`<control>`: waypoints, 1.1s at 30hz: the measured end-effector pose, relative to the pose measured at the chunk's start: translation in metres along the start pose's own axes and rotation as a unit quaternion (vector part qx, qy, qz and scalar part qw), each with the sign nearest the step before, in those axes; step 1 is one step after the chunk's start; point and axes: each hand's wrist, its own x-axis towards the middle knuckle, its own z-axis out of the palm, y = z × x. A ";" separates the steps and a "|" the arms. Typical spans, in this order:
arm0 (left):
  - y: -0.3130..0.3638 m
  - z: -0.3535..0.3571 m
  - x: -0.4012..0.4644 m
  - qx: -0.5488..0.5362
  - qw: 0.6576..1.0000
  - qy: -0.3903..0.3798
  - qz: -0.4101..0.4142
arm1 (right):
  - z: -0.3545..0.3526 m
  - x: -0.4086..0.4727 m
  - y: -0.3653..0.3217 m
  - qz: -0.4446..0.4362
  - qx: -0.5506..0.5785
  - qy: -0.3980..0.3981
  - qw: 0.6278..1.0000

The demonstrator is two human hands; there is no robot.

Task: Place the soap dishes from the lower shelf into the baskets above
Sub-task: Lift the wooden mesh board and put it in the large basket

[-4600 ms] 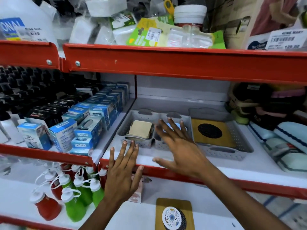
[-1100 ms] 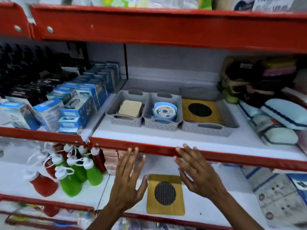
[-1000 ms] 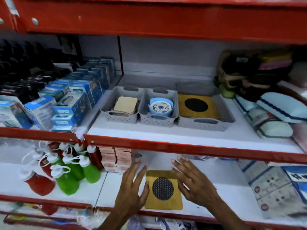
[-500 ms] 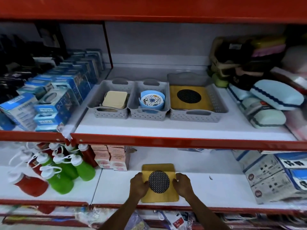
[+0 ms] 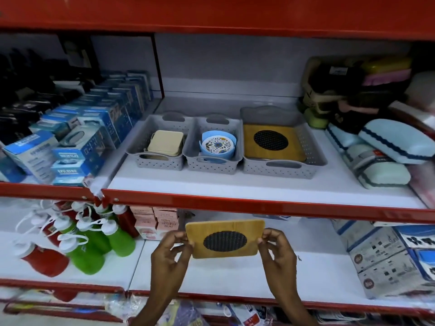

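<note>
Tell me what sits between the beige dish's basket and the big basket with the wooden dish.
In the head view, one small grey basket sits between them, holding the round blue dish. It is flanked by the beige dish's basket and the big basket.

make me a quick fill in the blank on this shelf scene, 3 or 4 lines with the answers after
1. The square bamboo soap dish with a black mesh oval is held by ____ hands.
2. The round blue floral soap dish sits in the ____ of the three grey perforated baskets.
3. The large right-hand grey basket already holds a matching ____ dish.
4. The green squeeze bottles stand on the ____ shelf.

Answers: both; middle; bamboo; lower
</note>
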 end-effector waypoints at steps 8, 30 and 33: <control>0.137 -0.018 0.024 -0.115 0.985 0.038 0.123 | -0.013 0.037 -0.128 -0.138 0.157 0.067 0.976; 0.185 0.016 0.099 -0.254 0.958 -0.093 -0.099 | -0.057 0.089 -0.132 -0.512 -0.408 -0.061 0.753; 0.198 0.029 0.111 -0.226 0.962 -0.125 -0.092 | -0.070 0.104 -0.141 -0.500 -0.434 -0.039 0.748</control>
